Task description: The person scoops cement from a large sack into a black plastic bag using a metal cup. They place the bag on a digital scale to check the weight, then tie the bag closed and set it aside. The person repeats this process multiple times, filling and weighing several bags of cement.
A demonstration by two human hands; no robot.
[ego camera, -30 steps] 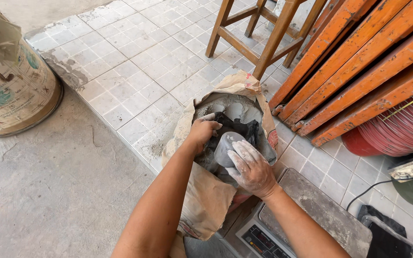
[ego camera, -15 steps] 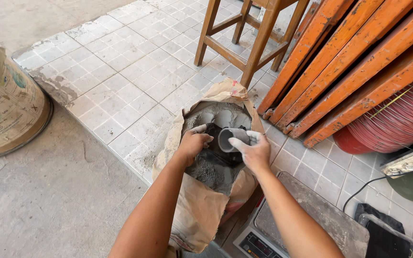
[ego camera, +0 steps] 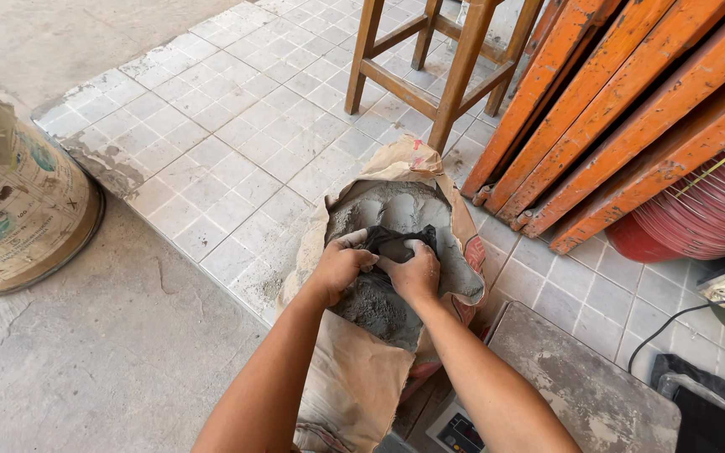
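An open brown paper sack (ego camera: 354, 377) stands on the floor, half full of grey cement powder (ego camera: 396, 205). Both my hands are down in its mouth, side by side and dusted grey. My left hand (ego camera: 339, 267) and my right hand (ego camera: 415, 273) each grip the edge of a dark black bag (ego camera: 392, 243) that lies in the powder. The hands touch each other over it. The small grey cup seen in the earlier frames is hidden.
A wooden stool (ego camera: 455, 75) stands just behind the sack. Orange-painted planks (ego camera: 631, 109) lean at the right over a red coiled hose (ego camera: 706, 210). A dusty platform scale (ego camera: 581, 386) sits near my right forearm. Another printed sack (ego camera: 18, 210) stands at the far left.
My right hand held a small grey cup above the sack; it has moved down to the black bag and the cup is out of sight. Both hands have closed together on the bag.
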